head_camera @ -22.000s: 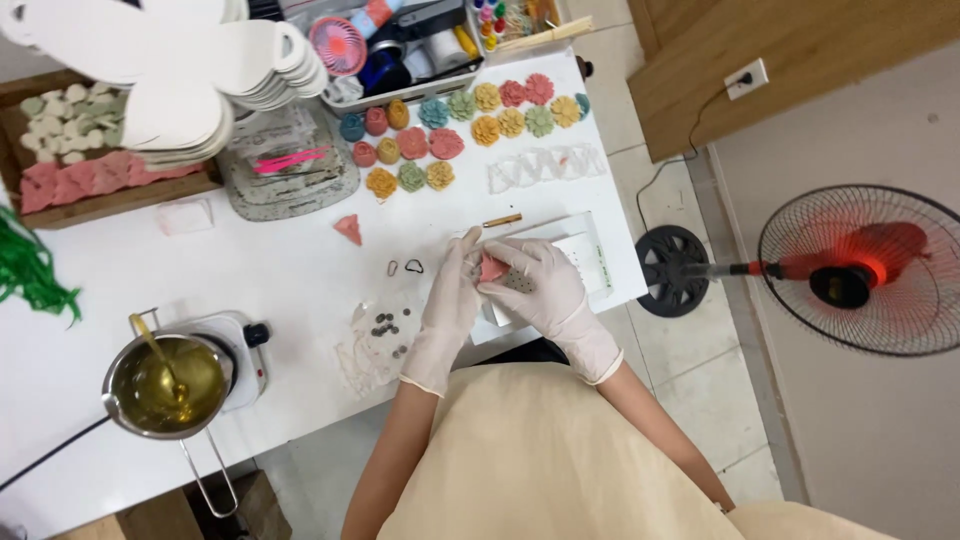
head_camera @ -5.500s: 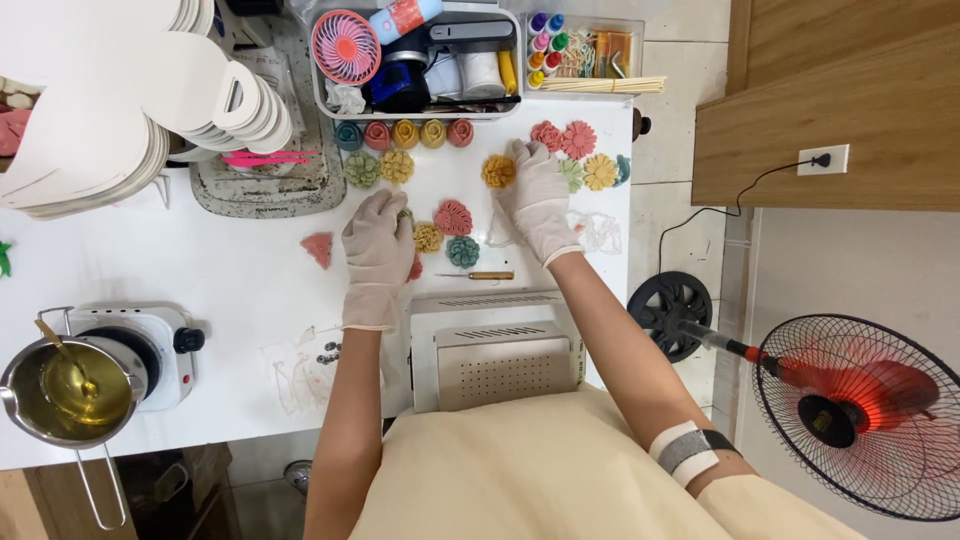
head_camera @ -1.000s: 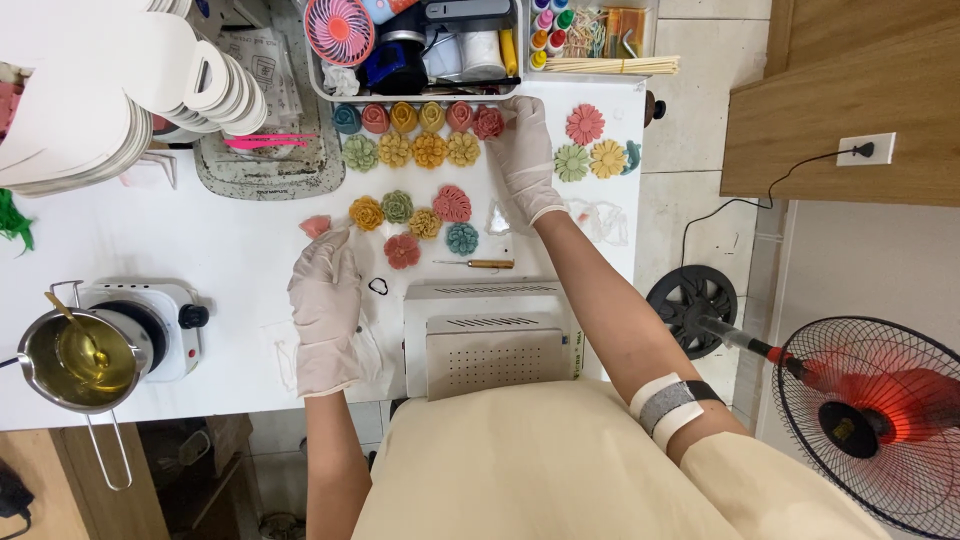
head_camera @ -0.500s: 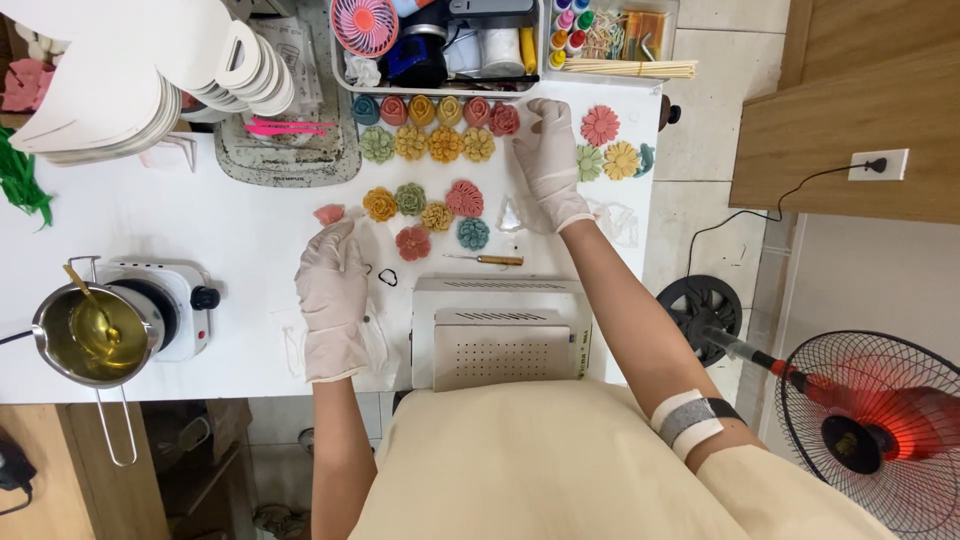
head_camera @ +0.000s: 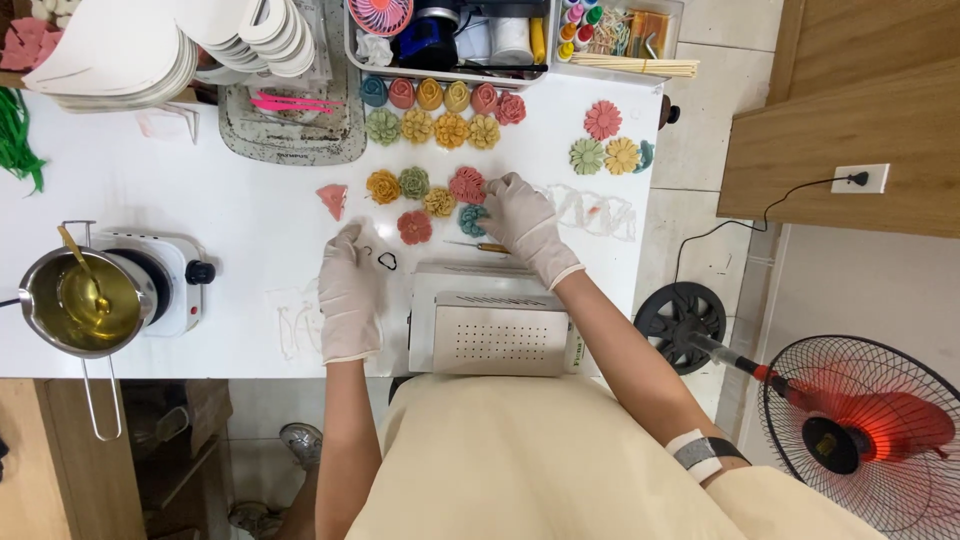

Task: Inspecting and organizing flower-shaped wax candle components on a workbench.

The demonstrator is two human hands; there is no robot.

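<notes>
Right hand (head_camera: 517, 215) in thin latex rests loosely curled on ridged wax flowers (head_camera: 466, 185) — left hand (head_camera: 349, 290) flat, empty.

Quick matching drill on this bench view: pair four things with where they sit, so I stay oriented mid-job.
Things:
1. Steel saucepan of yellow liquid
2. Red-centred floor fan
3. Pink triangular piece
4. White perforated metal box

Places:
A. On the floor, right of the table
B. On the white hotplate, table's left end
C. At the table's near edge, between the gloved hands
D. On the white table, left of the loose flower shapes

Pairs: 1-B, 2-A, 3-D, 4-C
</notes>
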